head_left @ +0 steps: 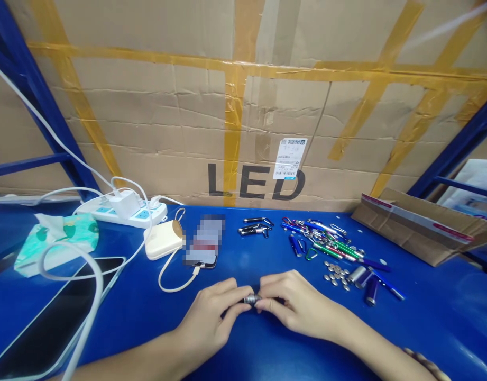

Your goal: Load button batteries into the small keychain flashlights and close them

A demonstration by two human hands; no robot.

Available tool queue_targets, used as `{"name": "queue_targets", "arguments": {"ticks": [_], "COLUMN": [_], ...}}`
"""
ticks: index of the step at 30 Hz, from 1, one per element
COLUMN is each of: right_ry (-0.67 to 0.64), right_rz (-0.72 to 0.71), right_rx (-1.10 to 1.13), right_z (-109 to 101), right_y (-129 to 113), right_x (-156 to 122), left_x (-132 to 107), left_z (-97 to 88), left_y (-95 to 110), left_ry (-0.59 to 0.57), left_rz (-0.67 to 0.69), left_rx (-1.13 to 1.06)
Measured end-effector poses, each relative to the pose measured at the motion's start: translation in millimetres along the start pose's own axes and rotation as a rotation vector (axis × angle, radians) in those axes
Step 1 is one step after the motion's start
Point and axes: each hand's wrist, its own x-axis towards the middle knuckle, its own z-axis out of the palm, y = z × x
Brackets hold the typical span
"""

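Both my hands meet low on the blue table (425, 312), pinching a small metal keychain flashlight (251, 299) between them. My left hand (211, 317) grips its left end with thumb and fingers closed. Closed around the right end is my right hand (294, 304), which hides most of the body. To the right lies a pile of coloured keychain flashlights (330, 246), loose barrels (366, 283) and several small button batteries (337, 275). Two dark flashlights (255, 228) lie further back, apart from the pile.
A phone (203, 246) on a cable and a cream power bank (163, 239) lie left of centre. A white power strip (120, 210), a tissue pack (55, 241) and a dark tablet (48, 317) fill the left side. A cardboard lid (417, 227) sits at right; a large LED carton (243, 106) stands behind.
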Motion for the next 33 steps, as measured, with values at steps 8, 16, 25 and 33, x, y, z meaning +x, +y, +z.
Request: {"name": "queue_targets", "arguments": {"ticks": [8, 16, 25, 33], "right_ry": [-0.112, -0.252, 0.070, 0.483], "right_rz": [0.182, 0.408, 0.304, -0.189], "right_rx": [0.782, 1.270, 0.651, 0.125], "right_z": [9.7, 4.4, 9.7, 4.9], "right_y": [2.3, 2.6, 5.1, 14.7], "right_x": [0.5, 4.5, 7.2, 4.0], "left_x": [-3.6, -5.3, 1.1, 4.6], "left_z": [-0.8, -0.1, -7.0, -5.4], "left_y": [-2.7, 3.7, 9.4, 4.0], "left_ry": [0.127, 0.093, 0.036, 0.077], "left_rz": [0.268, 0.151, -0.035, -0.142], "left_rx": [0.211, 0.068, -0.110, -0.205]}}
